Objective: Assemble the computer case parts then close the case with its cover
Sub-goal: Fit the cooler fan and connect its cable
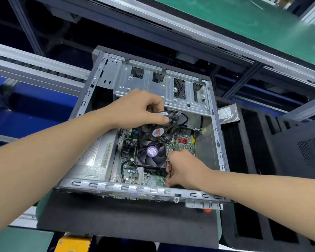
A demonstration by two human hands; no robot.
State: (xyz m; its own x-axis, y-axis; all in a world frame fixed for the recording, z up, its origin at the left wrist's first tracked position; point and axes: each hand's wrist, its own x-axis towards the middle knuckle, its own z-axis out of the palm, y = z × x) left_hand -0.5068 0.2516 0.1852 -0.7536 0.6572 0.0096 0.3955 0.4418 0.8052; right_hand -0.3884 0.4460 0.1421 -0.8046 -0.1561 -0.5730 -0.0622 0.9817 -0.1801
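Note:
An open computer case [215, 131] lies on its side on a dark mat, its green motherboard [185, 142] showing inside. My left hand [140, 108] grips a loose black case fan [157, 132] by its upper edge, holding it tilted above the board. Just below it a CPU cooler fan [152, 157] with a purple label sits fixed on the board. My right hand [182, 170] reaches into the case at the board's near right edge, its fingers curled round the fan's thin coloured wires [168, 158]. What the fingertips touch is hidden.
A silver power supply [96, 159] fills the case's left side, and a drive cage [153, 84] spans the far end. A hard drive [227, 114] lies outside on the right beside black foam trays [262, 160] and a perforated black panel [309, 148]. Conveyor rails run behind.

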